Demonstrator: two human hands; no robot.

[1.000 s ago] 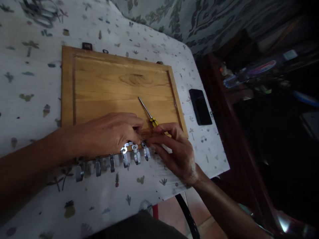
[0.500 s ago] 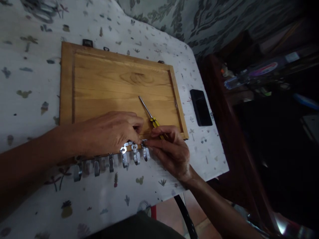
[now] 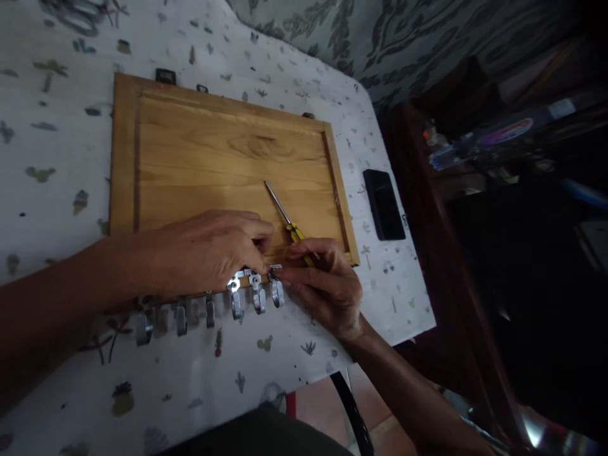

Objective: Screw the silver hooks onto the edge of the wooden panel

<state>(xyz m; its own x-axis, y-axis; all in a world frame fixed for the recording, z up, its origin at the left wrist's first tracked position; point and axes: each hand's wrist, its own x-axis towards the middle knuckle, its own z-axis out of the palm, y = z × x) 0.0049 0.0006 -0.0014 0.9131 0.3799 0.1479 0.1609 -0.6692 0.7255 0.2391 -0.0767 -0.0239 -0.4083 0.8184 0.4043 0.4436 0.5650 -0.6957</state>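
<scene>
A strip of metal hooks (image 3: 236,305) runs along the near edge of a framed wooden panel (image 3: 199,152). My left hand (image 3: 223,250) lies over that edge, fingers curled and pressed on the hook strip. At the strip's right end, my right hand (image 3: 327,285) pinches at the last hook (image 3: 277,292); whatever small thing is between its fingertips is hidden. A screwdriver (image 3: 293,232) with a yellow and black handle slants over the panel, shaft pointing away. Its handle end passes behind my right fingers, and I cannot tell whether they touch it.
A black phone (image 3: 384,204) lies right of the panel on the patterned tablecloth (image 3: 228,392). Dark metal fittings (image 3: 166,76) show at the panel's far edge. A plastic bottle (image 3: 479,142) lies on dark furniture to the right. Patterned fabric (image 3: 342,38) hangs behind the table.
The view has shifted slightly. Both hands stay at the hook strip in nearly the same pose, and the screwdriver keeps its place.
</scene>
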